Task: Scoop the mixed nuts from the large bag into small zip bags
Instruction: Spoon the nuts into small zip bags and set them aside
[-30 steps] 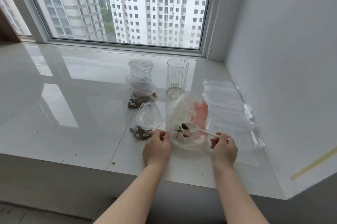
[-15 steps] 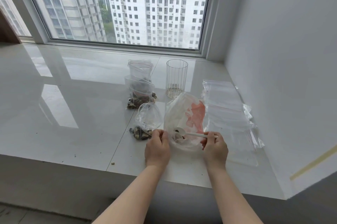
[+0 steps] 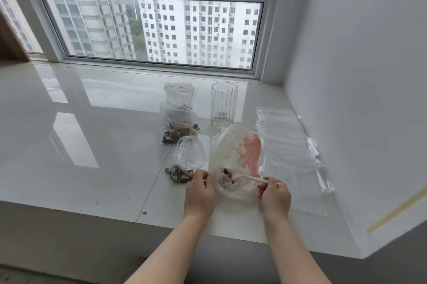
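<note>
Sill (image 3: 97, 145): white, glossy, wide; everything sits at its right end near the wall.

Flat bags (image 3: 288, 145): a stack of clear empty zip bags lying flat at far right, thin red strips across them.

Big bag (image 3: 228, 149): white plastic with an orange patch, mouth toward me, slumped between the flat bags and the small bag. Few nuts (image 3: 227, 172) visible inside, dark brown and mixed, low by the mouth.

Glass (image 3: 224, 105): clear, ribbed, upright behind the big bag; only crumbs at its bottom.

Filled bags (image 3: 179, 119): clear small zip bags standing one behind another, left of the glass, dark nuts in the lower part.

Small bag (image 3: 189, 156): clear, open, lying just left of the big bag; a clump of nuts in its near corner.

My left hand (image 3: 200, 193): fingers curled, pinching plastic where the small bag and big bag meet; which edge exactly, I cannot tell.

My right hand (image 3: 275, 196): fingers gripping the handle of the spoon (image 3: 250, 178).

Spoon: white plastic, bowl inside the big bag's mouth, nuts on it.
</note>
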